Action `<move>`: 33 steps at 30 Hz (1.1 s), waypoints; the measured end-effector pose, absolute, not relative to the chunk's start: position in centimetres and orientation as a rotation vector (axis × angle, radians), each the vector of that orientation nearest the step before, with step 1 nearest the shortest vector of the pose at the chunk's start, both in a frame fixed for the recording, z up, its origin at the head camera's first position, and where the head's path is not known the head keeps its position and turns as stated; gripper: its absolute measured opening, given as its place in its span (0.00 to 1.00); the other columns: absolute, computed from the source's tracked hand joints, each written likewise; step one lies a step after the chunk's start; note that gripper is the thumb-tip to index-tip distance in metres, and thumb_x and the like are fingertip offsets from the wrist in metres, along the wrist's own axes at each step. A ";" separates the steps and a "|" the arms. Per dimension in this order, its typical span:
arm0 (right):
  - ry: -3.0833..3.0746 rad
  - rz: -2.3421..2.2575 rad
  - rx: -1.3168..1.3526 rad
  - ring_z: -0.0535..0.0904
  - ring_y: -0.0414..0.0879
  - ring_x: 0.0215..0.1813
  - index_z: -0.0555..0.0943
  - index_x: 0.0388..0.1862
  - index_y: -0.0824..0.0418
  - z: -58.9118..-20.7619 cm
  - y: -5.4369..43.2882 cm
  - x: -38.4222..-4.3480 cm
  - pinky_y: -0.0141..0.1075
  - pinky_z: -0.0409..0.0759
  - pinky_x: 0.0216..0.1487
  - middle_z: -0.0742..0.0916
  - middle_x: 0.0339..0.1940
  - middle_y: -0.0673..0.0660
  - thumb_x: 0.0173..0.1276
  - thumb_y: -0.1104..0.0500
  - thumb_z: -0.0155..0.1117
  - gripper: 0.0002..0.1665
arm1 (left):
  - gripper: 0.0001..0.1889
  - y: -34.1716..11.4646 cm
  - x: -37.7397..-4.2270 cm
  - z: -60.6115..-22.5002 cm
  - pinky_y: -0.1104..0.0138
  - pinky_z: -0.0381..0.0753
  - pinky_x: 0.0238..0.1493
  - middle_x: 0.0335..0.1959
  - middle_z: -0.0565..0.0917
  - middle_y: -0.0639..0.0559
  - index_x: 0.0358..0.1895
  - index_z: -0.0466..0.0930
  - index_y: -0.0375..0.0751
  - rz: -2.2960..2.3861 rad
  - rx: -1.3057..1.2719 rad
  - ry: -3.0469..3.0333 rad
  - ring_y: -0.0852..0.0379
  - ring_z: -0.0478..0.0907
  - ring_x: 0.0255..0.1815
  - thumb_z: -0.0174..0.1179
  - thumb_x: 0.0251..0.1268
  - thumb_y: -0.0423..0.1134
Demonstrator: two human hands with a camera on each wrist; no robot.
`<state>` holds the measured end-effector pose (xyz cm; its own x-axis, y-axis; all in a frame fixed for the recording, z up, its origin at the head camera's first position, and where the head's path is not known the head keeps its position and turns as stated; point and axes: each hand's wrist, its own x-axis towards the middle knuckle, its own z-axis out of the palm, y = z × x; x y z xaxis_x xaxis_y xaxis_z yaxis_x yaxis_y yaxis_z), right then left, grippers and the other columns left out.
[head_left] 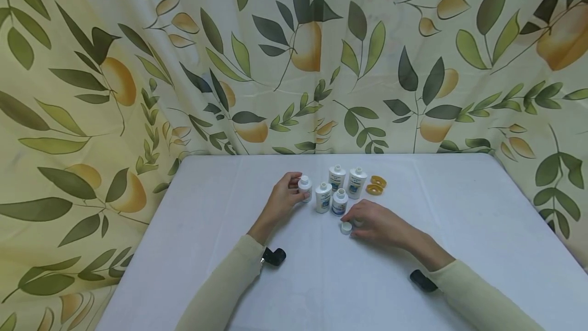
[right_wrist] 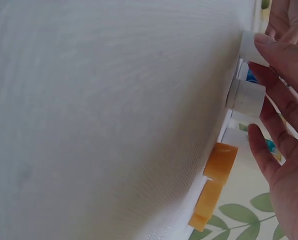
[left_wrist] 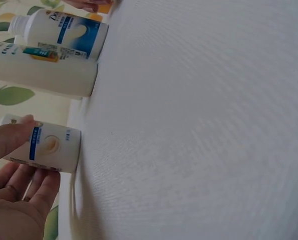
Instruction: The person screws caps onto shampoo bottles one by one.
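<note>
My left hand [head_left: 281, 195] grips a small white bottle [head_left: 305, 188], thumb on one side and fingers on the other; in the left wrist view that bottle [left_wrist: 53, 147] stands upright at the tabletop. With thumb and index finger, my right hand [head_left: 374, 222] pinches a white cap [head_left: 346, 228] low at the table. The right wrist view gives this cap [right_wrist: 252, 49] at the thumb tip, and a second white cap [right_wrist: 248, 98] beside the other fingers. Near the hands stand uncapped white bottles: a short one [head_left: 339, 202] and a taller one [head_left: 323, 198].
Two more tall white bottles [head_left: 337, 176] [head_left: 357, 183] stand behind, side by side. To their right lie two orange-yellow caps [head_left: 378, 181] [head_left: 374, 189]. A white cloth covers the table [head_left: 294, 285]. A leaf-and-fruit patterned curtain [head_left: 294, 91] hangs behind its far edge.
</note>
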<state>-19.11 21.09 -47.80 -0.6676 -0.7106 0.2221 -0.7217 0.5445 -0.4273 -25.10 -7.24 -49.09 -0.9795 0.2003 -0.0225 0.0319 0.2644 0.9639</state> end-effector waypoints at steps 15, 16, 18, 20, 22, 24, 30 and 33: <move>-2.818 0.704 1.234 0.79 0.46 0.54 0.87 0.47 0.53 -47.9 20.7 -19.2 0.46 0.81 0.57 0.88 0.46 0.46 0.61 0.58 0.77 0.15 | 0.24 -7.4 -24.9 -49.6 0.63 0.84 0.58 0.54 0.82 0.46 0.61 0.75 0.39 1.692 0.272 2.515 0.51 0.82 0.56 0.72 0.62 0.33; -2.836 0.710 1.224 0.79 0.46 0.54 0.87 0.47 0.53 -47.8 20.7 -19.2 0.46 0.81 0.57 0.88 0.46 0.46 0.61 0.58 0.77 0.14 | 0.24 -7.5 -24.8 -49.6 0.63 0.84 0.58 0.54 0.82 0.46 0.60 0.75 0.40 1.691 0.278 2.518 0.51 0.82 0.55 0.72 0.62 0.33; -2.872 0.729 1.199 0.79 0.45 0.54 0.87 0.46 0.52 -47.8 20.6 -19.2 0.46 0.81 0.57 0.87 0.46 0.45 0.62 0.57 0.76 0.13 | 0.24 -7.7 -24.8 -49.5 0.64 0.84 0.57 0.54 0.82 0.47 0.60 0.76 0.41 1.695 0.291 2.521 0.51 0.82 0.55 0.72 0.62 0.34; -2.916 0.750 1.164 0.79 0.44 0.54 0.87 0.46 0.51 -47.7 20.6 -19.2 0.45 0.81 0.57 0.87 0.46 0.44 0.63 0.56 0.75 0.12 | 0.24 -8.0 -24.9 -49.4 0.63 0.84 0.57 0.54 0.82 0.47 0.60 0.76 0.41 1.705 0.303 2.519 0.51 0.82 0.55 0.72 0.62 0.35; -2.939 0.776 1.139 0.80 0.44 0.54 0.87 0.46 0.50 -47.7 20.7 -19.1 0.46 0.82 0.57 0.87 0.46 0.44 0.64 0.56 0.75 0.12 | 0.23 -8.4 -24.9 -49.4 0.63 0.84 0.57 0.53 0.82 0.48 0.60 0.76 0.42 1.708 0.311 2.531 0.52 0.82 0.55 0.72 0.62 0.36; -2.961 0.815 1.100 0.80 0.44 0.54 0.86 0.47 0.50 -47.4 20.8 -19.0 0.46 0.82 0.57 0.87 0.46 0.44 0.63 0.56 0.75 0.13 | 0.23 -8.7 -24.9 -49.2 0.63 0.84 0.57 0.53 0.82 0.49 0.59 0.77 0.43 1.714 0.317 2.546 0.52 0.81 0.55 0.72 0.62 0.36; -2.986 0.925 1.032 0.79 0.42 0.54 0.84 0.51 0.48 -46.4 21.1 -18.9 0.46 0.82 0.58 0.85 0.48 0.41 0.64 0.56 0.74 0.16 | 0.23 -9.4 -25.0 -48.7 0.63 0.84 0.57 0.54 0.82 0.49 0.60 0.76 0.44 1.760 0.332 2.567 0.52 0.79 0.56 0.72 0.63 0.37; -2.978 1.003 1.025 0.80 0.41 0.54 0.83 0.52 0.47 -46.0 21.3 -18.9 0.45 0.83 0.57 0.85 0.49 0.40 0.65 0.57 0.73 0.17 | 0.23 -9.8 -24.8 -48.5 0.61 0.84 0.57 0.55 0.82 0.49 0.60 0.76 0.44 1.775 0.327 2.572 0.52 0.79 0.57 0.72 0.63 0.38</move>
<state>-18.89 21.32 -45.99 -0.7955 -0.6046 0.0404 -0.5059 0.6258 -0.5937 -24.85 -9.76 -48.55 -0.9783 0.1705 0.1176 0.1704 0.3401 0.9248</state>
